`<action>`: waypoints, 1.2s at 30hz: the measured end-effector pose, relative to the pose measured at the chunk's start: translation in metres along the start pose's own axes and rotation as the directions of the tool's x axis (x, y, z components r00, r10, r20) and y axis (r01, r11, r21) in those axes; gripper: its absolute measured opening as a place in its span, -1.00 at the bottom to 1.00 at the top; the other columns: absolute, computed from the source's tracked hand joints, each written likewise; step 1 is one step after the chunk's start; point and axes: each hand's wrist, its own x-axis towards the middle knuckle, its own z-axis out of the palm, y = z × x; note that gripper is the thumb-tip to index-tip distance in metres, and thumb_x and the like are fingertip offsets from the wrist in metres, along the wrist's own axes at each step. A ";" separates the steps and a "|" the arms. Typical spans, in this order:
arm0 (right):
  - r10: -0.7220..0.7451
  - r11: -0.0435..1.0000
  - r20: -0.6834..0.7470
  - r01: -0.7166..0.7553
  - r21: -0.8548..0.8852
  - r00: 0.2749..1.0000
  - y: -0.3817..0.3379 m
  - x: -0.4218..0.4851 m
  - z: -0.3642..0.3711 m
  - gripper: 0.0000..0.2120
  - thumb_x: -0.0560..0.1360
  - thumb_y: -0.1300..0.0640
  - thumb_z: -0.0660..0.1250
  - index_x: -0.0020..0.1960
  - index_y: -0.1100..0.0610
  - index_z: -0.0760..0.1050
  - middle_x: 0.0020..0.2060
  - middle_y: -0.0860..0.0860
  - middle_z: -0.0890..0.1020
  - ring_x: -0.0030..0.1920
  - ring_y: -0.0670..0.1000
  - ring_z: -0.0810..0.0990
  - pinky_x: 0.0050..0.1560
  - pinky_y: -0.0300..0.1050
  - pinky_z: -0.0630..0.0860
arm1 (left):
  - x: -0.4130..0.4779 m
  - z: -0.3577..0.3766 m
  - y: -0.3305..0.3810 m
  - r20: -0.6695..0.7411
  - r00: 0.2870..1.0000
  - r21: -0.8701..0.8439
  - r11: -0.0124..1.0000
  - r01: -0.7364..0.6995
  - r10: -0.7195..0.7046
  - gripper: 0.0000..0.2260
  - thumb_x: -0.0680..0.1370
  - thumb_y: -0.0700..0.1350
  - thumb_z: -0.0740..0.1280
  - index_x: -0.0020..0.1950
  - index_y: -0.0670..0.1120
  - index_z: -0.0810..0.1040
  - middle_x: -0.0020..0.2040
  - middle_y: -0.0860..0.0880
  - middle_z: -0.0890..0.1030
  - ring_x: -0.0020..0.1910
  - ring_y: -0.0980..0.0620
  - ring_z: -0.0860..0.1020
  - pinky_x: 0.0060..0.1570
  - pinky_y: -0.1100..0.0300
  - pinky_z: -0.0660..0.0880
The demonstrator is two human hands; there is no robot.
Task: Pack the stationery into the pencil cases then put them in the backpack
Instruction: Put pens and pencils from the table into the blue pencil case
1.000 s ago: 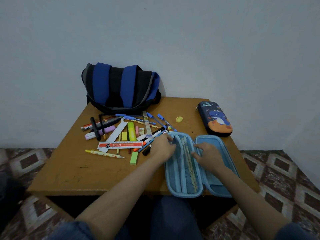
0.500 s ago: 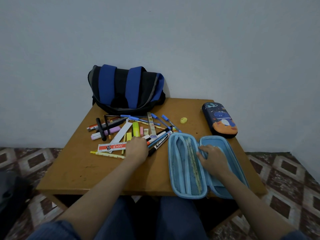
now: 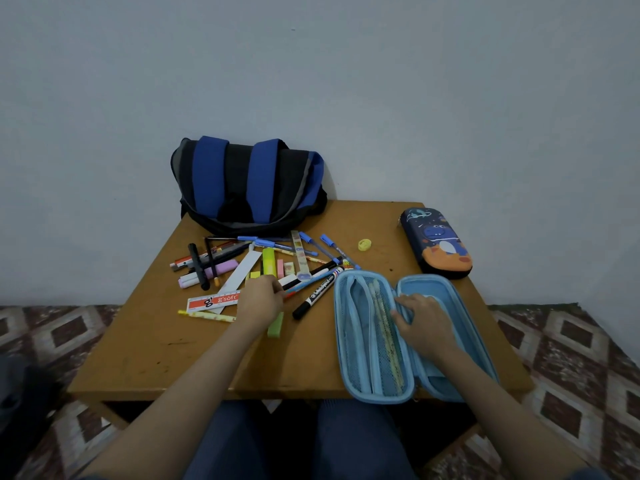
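open light-blue fabric pencil case (image 3: 367, 358) lower right of centre, near end overhanging brown wooden table (image 3: 156, 344) edge. right hand (image 3: 424, 322) flat on its middle spine, fingers loosely straight, holding nothing. left hand (image 3: 260, 301) centre frame, fingers curled down onto loose stationery pile (image 3: 242, 268); grip cannot tell. farther right: closed dark-blue cartoon pencil case (image 3: 438, 242). upper centre, at wall: black-and-blue backpack (image 3: 242, 185).

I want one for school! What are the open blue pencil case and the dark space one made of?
The open blue pencil case looks like fabric: matte lining, see-through mesh pocket. The dark space pencil case seems a stiff moulded shell, smooth and printed, keeping its domed shape.
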 end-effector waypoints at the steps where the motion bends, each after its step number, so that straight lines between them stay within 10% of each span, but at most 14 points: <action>1: -0.003 1.000 -0.003 0.003 0.001 1.000 0.000 0.000 0.000 -0.65 0.52 0.05 0.30 0.24 0.20 0.53 0.14 0.12 0.60 0.16 0.14 0.52 0.17 0.01 0.45 | 0.000 -0.003 0.000 -0.005 1.000 -0.067 0.998 0.016 -0.017 -0.84 0.55 -0.15 0.31 0.08 -0.17 0.59 0.01 -0.13 0.62 -0.08 0.01 0.53 -0.12 0.18 0.49; 15: -0.004 1.000 0.017 0.004 -0.030 1.000 -0.002 -0.003 -0.002 -0.62 0.53 0.03 0.29 0.26 0.21 0.50 0.16 0.11 0.57 0.18 0.14 0.49 0.19 0.00 0.41 | -0.024 -0.018 0.007 0.237 0.967 -0.634 0.740 0.225 -0.091 -0.82 0.49 -0.25 0.37 0.08 -0.23 0.60 -0.20 -0.07 0.59 -0.25 0.12 0.52 -0.32 0.36 0.43; 28: 0.001 1.000 0.019 -0.001 0.002 1.000 -0.004 -0.006 -0.004 -0.54 0.52 -0.09 0.28 0.27 0.21 0.50 0.18 0.11 0.56 0.21 0.14 0.47 0.23 0.01 0.38 | -0.017 -0.025 0.034 -0.190 0.965 -0.877 0.473 -0.085 -0.179 -0.90 0.50 -0.22 0.37 -0.11 -0.06 0.47 -0.25 -0.05 0.61 -0.27 0.14 0.63 -0.28 0.35 0.57; 36: 0.029 0.999 0.023 -0.029 0.031 0.999 -0.004 -0.006 -0.004 -0.52 0.52 -0.15 0.23 0.27 0.17 0.50 0.21 0.09 0.55 0.23 0.11 0.45 0.25 -0.01 0.39 | -0.010 0.001 0.056 -0.229 0.962 -0.821 0.560 -0.109 -0.148 -0.90 0.50 -0.25 0.38 -0.07 -0.11 0.50 -0.25 -0.07 0.59 -0.23 0.06 0.63 -0.32 0.35 0.57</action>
